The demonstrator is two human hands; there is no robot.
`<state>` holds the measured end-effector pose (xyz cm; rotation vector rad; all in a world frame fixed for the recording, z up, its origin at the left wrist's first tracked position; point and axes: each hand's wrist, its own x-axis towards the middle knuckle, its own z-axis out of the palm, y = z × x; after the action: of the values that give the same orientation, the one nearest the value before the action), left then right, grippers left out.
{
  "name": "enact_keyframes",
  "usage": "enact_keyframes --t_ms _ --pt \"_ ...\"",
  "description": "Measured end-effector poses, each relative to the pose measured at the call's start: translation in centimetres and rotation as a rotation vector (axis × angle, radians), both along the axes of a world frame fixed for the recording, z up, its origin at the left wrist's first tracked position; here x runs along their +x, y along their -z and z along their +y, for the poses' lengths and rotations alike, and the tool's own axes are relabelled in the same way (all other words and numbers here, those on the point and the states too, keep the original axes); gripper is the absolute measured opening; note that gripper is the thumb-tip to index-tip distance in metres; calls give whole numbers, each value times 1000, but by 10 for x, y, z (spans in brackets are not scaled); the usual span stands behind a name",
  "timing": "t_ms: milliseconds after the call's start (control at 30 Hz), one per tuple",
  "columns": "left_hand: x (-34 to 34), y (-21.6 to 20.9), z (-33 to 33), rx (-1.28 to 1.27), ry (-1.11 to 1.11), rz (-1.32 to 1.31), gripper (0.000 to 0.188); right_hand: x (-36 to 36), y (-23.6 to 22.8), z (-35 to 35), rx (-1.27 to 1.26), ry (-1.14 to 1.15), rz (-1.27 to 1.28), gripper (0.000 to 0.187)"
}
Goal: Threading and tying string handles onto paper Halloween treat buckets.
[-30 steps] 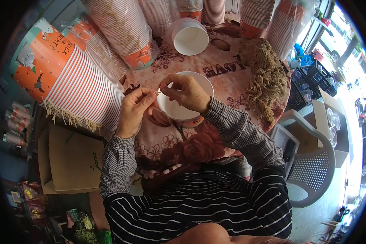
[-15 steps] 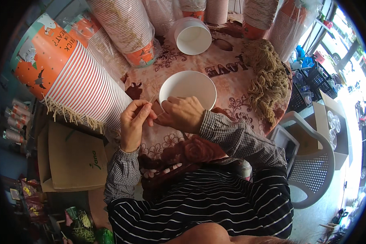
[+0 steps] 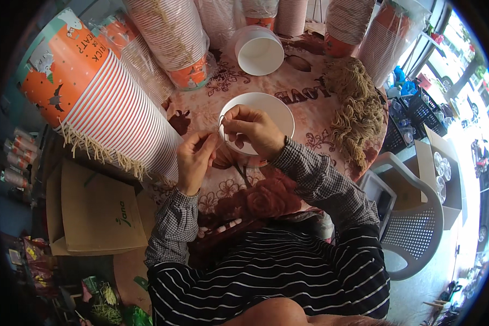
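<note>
Leaning stack point(image 3: 124, 106): well left of the white bucket point(image 3: 280, 117), nested buckets tilt with orange sides showing, pale cord ends point(image 3: 100, 152) dangling along the lower edge.
Left hand point(image 3: 196, 161): you're just outside the white bucket's left rim, thumb and forefinger pressed together, pinching the thin cord point(image 3: 221, 126).
Cord's place: there it is, strung between your two sets of fingertips, crossing the white bucket's left rim in view; how high above, I can't tell.
Cord's feel: it should be next to weightless, limp, not very slippery, tough enough for a gentle tug yet likely to kink; your best hold is close to its ends, thumb pad against fingertip.
Cord's look: pale, narrow, slightly curved by your right fingers; too fine to tell whether it's knotted.
Right hand point(image 3: 258, 130): over the white bucket's mouth you go, thumb and forefinger pinching the cord's other part.
Tan yarn point(image 3: 357, 111): right of the white bucket, a wavy, tangled heap on the flowered tablecloth point(image 3: 309, 111).
</note>
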<state>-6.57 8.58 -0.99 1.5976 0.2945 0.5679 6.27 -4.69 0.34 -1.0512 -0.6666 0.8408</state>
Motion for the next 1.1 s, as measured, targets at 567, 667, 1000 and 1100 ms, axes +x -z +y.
enact_keyframes --t_ms 567,667,1000,1100 --pt "14 -7 8 -120 180 -33 20 13 7 -14 -45 91 -383 22" --pt "12 -7 8 -129 172 -18 19 10 6 -10 -12 122 -502 18" --pt "1 -4 18 107 116 -23 16 6 -11 -8 14 400 -797 8" --pt "-4 -8 24 70 128 -7 15 6 -16 -13 49 525 -1212 8"
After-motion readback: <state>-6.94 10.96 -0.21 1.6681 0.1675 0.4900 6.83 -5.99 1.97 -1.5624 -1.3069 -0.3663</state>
